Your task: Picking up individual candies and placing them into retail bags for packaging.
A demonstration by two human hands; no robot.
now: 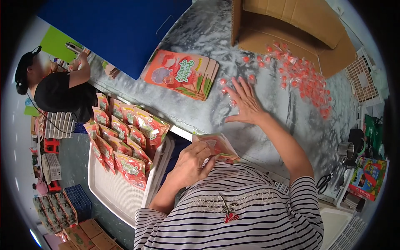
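While our left hand [193, 162] grips a red printed pouch [220, 146] at the table's near edge, just in front of our striped shirt [233, 204], our right hand [247, 105] is spread palm down above the grey mottled table [266, 137]. Our left fingers are curled over the pouch's left side, with the thumb along its lower edge; whether its mouth is parted we cannot make out. Our right hand appears to hold nothing, its fingers fanned out and pointing away from us. A few loose red pieces [223, 81] in clear wrappers lie around those fingertips, though we cannot tell if any is touched.

Farther to our right, a large scatter of wrapped red pieces [304, 79] runs from the mouth of a cardboard box [287, 35] back toward us. Left of our right hand, several flat pouches [179, 74] lie fanned in a stack, the same red print facing up. Beside our left forearm, a pale tray [98, 177] bears more than 10 plump pouches [125, 137], leaning on each other in rows.

Beyond the tray we see 1 co-worker [62, 89] in a dark cap and black top, with a raised hand at a silvery object [74, 47]. At our far right lie black-handled scissors [324, 182], near a metal cup [345, 151].
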